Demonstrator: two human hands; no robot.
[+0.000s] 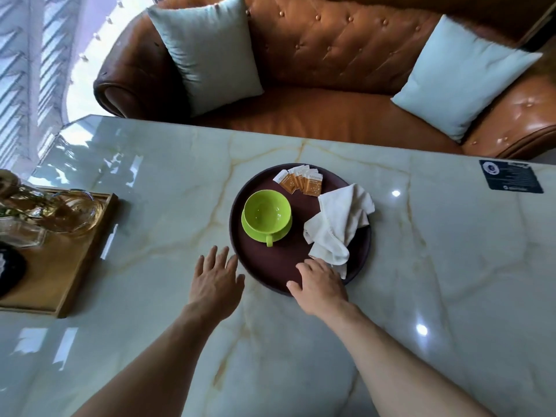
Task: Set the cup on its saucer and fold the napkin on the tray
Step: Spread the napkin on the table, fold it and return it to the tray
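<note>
The lime-green plastic cup (267,210) already sits on its matching green saucer (252,230) w/ the handle pointing toward me, on the left half of the round dark-brown tray (243,203), so that part looks done and the napkin is what's left. The crumpled off-white cloth napkin (338,225) lies on the right half of the tray, a long bunched heap w/ its long axis running from the far right (up by the orange sugar sachets (301,182)) down to the near edge, where a loose corner hangs close to the rim. My right hand (320,282) is over the near rim of the tray, fingers spread and loose, gripping nothing; the fingertips are at that near corner of the cloth, touching or just short of it (can't tell which from up here). My left hand (216,273) is flat and open on the pale veined marble table (150,182), just left of the tray rim, also empty, approx. level w/ the right but well apart from the napkin, w/ the cup and saucer between it and the cloth's far end. So the right hand is clearly the nearer one. I reckon it should pinch the near corner and draw the cloth out along its length, and the left must cross over the tray's near part, clear of the cup handle, to pin the other corner.
</note>
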